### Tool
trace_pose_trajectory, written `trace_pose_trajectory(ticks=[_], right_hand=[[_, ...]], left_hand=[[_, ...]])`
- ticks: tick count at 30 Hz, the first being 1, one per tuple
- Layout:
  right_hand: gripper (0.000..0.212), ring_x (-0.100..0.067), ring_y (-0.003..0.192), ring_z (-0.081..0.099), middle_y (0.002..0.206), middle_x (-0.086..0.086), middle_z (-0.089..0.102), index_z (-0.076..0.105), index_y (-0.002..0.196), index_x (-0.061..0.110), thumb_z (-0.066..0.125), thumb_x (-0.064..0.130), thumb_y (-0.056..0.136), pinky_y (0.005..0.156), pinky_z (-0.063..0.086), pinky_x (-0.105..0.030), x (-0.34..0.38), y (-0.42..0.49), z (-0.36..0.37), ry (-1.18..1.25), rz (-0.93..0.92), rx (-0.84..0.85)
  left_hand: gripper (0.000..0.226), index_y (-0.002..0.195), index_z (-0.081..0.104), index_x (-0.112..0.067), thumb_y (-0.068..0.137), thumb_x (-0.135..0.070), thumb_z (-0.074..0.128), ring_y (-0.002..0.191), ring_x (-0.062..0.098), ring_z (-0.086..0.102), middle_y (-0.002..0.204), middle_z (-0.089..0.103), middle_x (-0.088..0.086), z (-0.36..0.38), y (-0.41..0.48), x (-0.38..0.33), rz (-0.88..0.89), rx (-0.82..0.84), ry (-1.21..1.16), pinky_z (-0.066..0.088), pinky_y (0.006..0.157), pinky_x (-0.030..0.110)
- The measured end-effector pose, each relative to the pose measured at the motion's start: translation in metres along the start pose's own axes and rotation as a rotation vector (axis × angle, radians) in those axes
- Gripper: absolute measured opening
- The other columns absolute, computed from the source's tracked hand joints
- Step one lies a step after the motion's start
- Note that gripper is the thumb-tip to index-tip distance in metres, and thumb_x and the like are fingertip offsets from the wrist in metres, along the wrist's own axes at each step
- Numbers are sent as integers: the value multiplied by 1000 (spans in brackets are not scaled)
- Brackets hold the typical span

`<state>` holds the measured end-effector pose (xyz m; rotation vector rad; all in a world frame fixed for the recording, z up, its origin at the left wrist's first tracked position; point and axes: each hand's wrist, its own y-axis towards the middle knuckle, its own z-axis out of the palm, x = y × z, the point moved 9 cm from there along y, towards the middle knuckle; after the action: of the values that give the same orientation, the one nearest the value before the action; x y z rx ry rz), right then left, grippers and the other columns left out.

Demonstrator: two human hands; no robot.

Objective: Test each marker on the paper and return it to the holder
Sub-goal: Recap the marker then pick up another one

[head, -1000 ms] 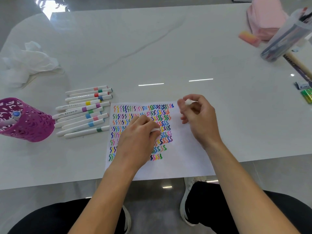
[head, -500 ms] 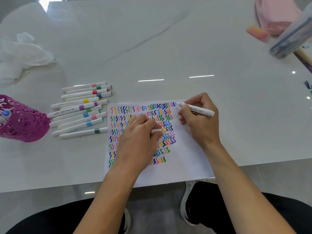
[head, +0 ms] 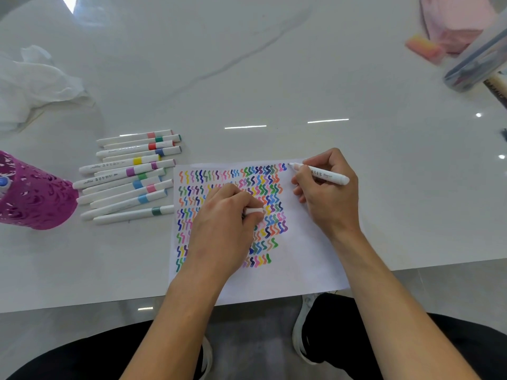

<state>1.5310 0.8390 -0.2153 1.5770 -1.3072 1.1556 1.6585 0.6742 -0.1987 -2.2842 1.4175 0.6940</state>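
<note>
At the far left the purple holder (head: 38,198) sat on the white surface (head: 247,78), cut off by the edge of view, so I couldn't tell whether it stood straight or leaned. Just beside it lay the loose markers (head: 126,179) in a rough row, capped and free to roll if an arm brushed them. The paper (head: 301,259) hung a little over the near edge of the surface, pinned only by the left hand (head: 225,226), which rested on the coloured squiggles with its fingers curled round a white cap (head: 253,211). If any of that ink was wet, I reckoned the palm could smear it, and a lifted hand might let the sheet slide. The right hand (head: 329,196) pinched the open marker (head: 321,172) like a pen, its tip touching the paper right at the top right corner of the rows. That seemed the real danger: there was almost no paper left above the tip, so a stroke carried too far could run onto the surface and stain it. The cap, so small, could also slip and roll away.
</note>
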Motion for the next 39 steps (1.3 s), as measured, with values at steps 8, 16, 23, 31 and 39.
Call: trace_pose_trajectory(ticks=[8, 16, 23, 31, 39], right_hand=[[19, -17, 53, 68, 70, -4, 73, 60, 82, 21, 76, 22, 91, 49, 55, -32, -1, 2, 3, -12, 16, 4], [20, -17, 52, 67, 69, -5, 72, 60, 78, 23, 77, 22, 88, 49, 53, -33, -5, 2, 3, 8, 57, 19], [19, -19, 50, 66, 66, -4, 70, 59, 75, 22, 75, 18, 84, 46, 47, -24, -2, 1, -1, -12, 33, -31], [22, -18, 50, 64, 65, -5, 70, 59, 76, 21, 76, 15, 87, 46, 47, -24, 1, -1, 0, 40, 11, 4], [11, -28, 61, 65, 76, -10, 68, 57, 89, 29, 66, 23, 89, 51, 50, -30, 14, -8, -20, 165, -109, -161]], left_hand=[[12, 102, 76, -31, 90, -33, 73, 91, -1, 44, 94, 54, -19, 1, 1, 2, -18, -2, 2, 28, 70, 4], [13, 102, 78, -30, 89, -33, 75, 91, 1, 49, 94, 55, -19, 0, 2, 5, -53, -5, -15, 27, 72, 5], [17, 103, 78, -31, 87, -36, 76, 90, 2, 51, 93, 57, -19, 0, 2, 8, -88, -12, -39, 27, 74, 5], [18, 104, 77, -31, 87, -37, 76, 90, 1, 50, 94, 56, -20, 0, 2, 10, -101, -15, -38, 27, 73, 6], [17, 104, 77, -31, 88, -35, 75, 93, 4, 53, 95, 58, -17, -2, -1, 7, -80, -22, -42, 33, 74, 13]])
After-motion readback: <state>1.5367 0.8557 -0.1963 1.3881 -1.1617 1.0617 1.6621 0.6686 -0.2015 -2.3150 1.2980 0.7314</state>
